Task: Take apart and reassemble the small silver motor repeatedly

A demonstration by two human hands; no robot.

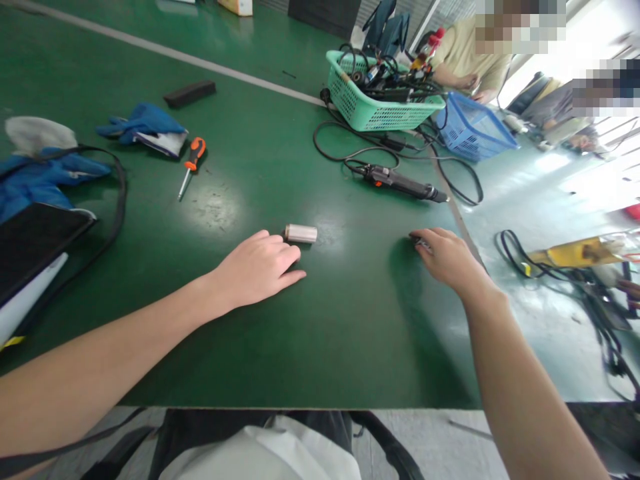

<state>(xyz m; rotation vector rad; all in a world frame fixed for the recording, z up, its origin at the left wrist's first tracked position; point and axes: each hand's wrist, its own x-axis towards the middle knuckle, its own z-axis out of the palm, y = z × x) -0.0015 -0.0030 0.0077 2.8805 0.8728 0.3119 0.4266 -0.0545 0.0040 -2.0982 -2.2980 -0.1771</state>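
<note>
One metal cylinder (301, 233) lies on the table (350, 320) at 1 o'clock of the left hand (260, 267), whose grip is slack and empty. The right hand (447, 257) covers one small part (418, 243); grip closure cannot be told.

The short pale metal cylinder (301, 233) has a smooth satin sheen. It lies on the dark green table top (250, 333), a smooth, half-glossy sheet with lamp glare and fine scuffs just left of the cylinder. Farther left of the cylinder lie the orange-and-black screwdriver (191, 165), with a glossy plastic handle and a bare metal shaft, and the matt blue cloth gloves (143, 123); beyond it to the right stands the faintly shiny light green plastic lattice basket (380, 110).
</note>
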